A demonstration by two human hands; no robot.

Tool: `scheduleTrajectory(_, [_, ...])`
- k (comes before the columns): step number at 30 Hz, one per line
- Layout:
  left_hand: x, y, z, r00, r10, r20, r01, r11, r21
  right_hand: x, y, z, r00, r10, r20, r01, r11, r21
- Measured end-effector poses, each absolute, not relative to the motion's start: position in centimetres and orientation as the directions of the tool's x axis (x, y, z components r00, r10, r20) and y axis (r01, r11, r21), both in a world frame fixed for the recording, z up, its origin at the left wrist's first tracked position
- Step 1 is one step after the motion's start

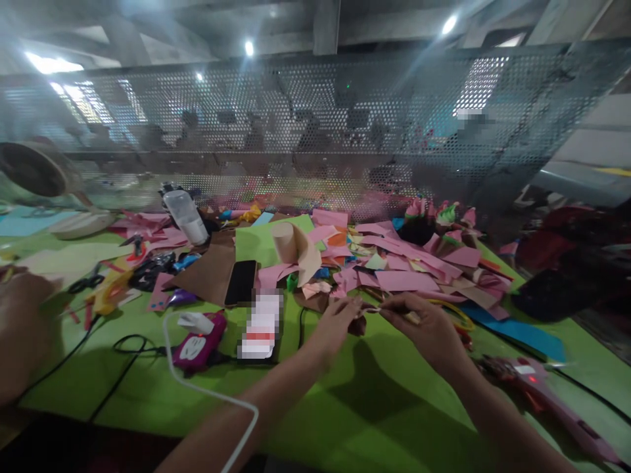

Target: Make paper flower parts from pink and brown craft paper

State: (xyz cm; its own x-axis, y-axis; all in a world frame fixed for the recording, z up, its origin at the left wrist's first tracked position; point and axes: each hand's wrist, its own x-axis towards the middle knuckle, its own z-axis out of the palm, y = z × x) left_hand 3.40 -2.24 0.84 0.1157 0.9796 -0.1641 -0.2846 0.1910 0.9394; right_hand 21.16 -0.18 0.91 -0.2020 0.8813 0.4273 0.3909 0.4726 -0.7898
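Note:
My left hand is closed in a pinch on a small dark brown craft piece, just above the green table. A thin pale edge of the piece reaches toward my right hand, whose thumb and fingertips are pinched together at its end. Blur and my fingers hide the exact shape of the piece. Pink paper scraps lie just beyond my hands. To the right of my right forearm rests a pink hot glue gun with a small red light.
A co-worker's hand is at the left edge near a yellow glue gun. Two phones, one a black phone, a magenta power bank with cables, a paper roll and a bottle stand around. Perforated metal panel behind.

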Motion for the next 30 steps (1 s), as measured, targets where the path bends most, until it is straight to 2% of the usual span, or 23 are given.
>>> scheduleTrajectory(5, [2.6, -2.4, 0.5, 0.146, 0.984, -0.099, -0.243, 0.133, 0.961, 21.1, -0.4, 0.3, -0.271, 0.812, 0.518, 0.473, 0.58, -0.663])
scheduleTrajectory(13, [2.4, -2.3, -0.9, 0.157, 0.982, -0.103, -0.209, 0.135, 0.968, 20.6, -0.5, -1.0, -0.296, 0.727, 0.619, 0.549, 0.66, -0.513])
scheduleTrajectory(20, [2.7, -2.8, -0.1, 0.184, 0.973, -0.142, -0.258, 0.187, 0.948, 20.6, -1.0, -0.3, -0.321, 0.734, 0.599, 0.573, 0.654, -0.494])
scheduleTrajectory(30, [2.4, -2.4, -0.3, 0.187, 0.969, -0.159, -0.213, 0.198, 0.957, 20.7, -1.5, 0.9, -0.368, 0.735, 0.57, 0.603, 0.655, -0.456])
